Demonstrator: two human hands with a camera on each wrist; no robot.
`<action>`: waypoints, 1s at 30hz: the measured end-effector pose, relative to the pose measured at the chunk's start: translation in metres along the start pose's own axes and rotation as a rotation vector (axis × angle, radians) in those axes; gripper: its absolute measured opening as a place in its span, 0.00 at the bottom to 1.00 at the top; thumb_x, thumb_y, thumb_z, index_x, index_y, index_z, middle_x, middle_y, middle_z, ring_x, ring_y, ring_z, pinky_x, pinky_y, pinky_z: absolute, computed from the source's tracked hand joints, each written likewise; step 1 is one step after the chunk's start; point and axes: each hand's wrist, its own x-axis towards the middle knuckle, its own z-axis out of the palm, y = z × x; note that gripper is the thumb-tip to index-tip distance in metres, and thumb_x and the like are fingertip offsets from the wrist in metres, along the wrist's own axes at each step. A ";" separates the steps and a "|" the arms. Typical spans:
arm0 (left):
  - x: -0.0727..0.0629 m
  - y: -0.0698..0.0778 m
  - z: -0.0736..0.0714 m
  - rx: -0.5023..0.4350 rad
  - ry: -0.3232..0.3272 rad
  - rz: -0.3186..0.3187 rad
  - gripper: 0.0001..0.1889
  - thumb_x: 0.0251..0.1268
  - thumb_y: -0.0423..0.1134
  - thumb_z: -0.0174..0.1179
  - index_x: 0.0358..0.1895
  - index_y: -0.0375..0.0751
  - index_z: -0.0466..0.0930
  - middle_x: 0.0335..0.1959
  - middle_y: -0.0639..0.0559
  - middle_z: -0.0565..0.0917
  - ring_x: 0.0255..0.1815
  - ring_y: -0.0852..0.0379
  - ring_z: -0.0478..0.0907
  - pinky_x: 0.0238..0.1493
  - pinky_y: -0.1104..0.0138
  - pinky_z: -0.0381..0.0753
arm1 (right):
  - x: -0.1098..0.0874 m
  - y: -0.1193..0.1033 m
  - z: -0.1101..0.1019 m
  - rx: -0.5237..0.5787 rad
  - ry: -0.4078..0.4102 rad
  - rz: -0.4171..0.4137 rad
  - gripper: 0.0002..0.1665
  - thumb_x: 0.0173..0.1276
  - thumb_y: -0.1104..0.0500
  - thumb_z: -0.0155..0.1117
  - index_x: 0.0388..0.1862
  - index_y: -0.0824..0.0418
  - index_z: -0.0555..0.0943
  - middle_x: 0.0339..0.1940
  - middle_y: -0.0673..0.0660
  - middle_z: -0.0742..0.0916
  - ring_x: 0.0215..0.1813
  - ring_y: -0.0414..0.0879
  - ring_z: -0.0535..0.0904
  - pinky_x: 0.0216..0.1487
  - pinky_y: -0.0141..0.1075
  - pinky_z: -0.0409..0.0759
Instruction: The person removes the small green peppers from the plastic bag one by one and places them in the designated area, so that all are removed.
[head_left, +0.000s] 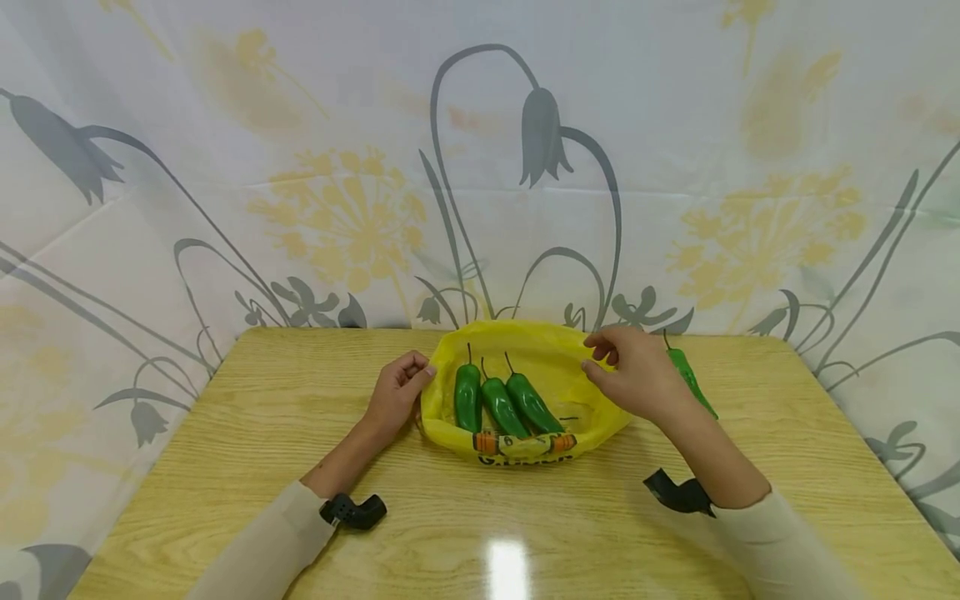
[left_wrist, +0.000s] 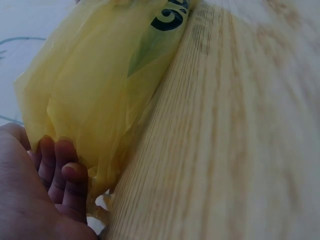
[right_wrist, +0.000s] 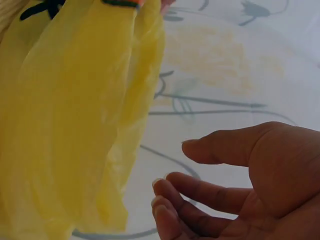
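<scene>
A yellow plastic bag (head_left: 525,329) lies on the table with its mouth spread wide. Inside it, side by side, are three glossy green peppers (head_left: 468,398) with thin dark stems. My left hand (head_left: 397,392) pinches the bag's left rim; in the left wrist view its curled fingers (left_wrist: 65,150) lie against the outside of the yellow plastic. Over the right rim hovers my right hand (head_left: 633,371), fingers loosely bent and thumb apart from them. The right wrist view shows nothing between that thumb and the fingers (right_wrist: 215,195), with the bag beside them.
Another green pepper (head_left: 692,379) lies on the table right of the bag, partly hidden behind my right hand. The wood-grain table (head_left: 300,375) ends at a flower-patterned cloth (head_left: 360,217) hanging behind it. Printed lettering marks the bag's front.
</scene>
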 end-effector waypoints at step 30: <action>0.001 0.000 0.001 -0.002 -0.006 -0.002 0.09 0.82 0.31 0.54 0.41 0.25 0.76 0.17 0.53 0.73 0.09 0.52 0.65 0.12 0.66 0.71 | 0.030 -0.013 0.067 0.024 -0.273 0.068 0.24 0.73 0.62 0.72 0.63 0.73 0.80 0.53 0.67 0.87 0.54 0.60 0.85 0.55 0.51 0.86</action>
